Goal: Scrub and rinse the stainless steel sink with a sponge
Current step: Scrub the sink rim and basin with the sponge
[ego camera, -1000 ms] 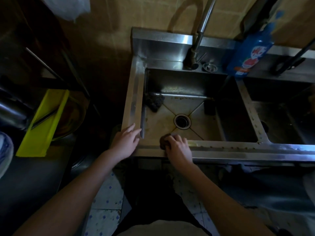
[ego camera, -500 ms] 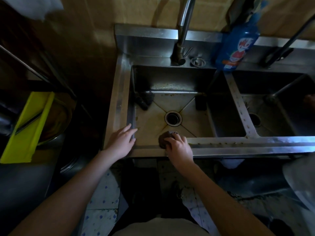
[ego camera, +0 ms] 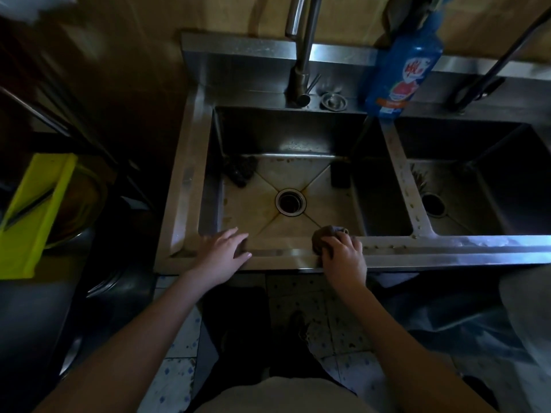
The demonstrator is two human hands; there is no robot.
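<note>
A stainless steel double sink (ego camera: 190, 186) fills the middle of the view, its left basin stained brownish around the drain (ego camera: 290, 202). My right hand (ego camera: 343, 253) grips a dark brown sponge (ego camera: 323, 234) and holds it against the front rim of the left basin. My left hand (ego camera: 225, 248) rests flat with straight fingers on the front left corner of the rim. The tall faucet (ego camera: 302, 52) stands behind the left basin; no water shows.
A dark scouring pad (ego camera: 240, 171) lies in the left basin's back left corner, a dark block (ego camera: 340, 174) at its right wall. A blue detergent bottle (ego camera: 402, 61) stands on the back ledge by a metal strainer (ego camera: 334, 100). A yellow-green board (ego camera: 35, 210) lies at left.
My right hand has slid the sponge to the right along the front rim. My left hand stays on the rim's left corner. The camera has shifted, showing more of the right basin.
</note>
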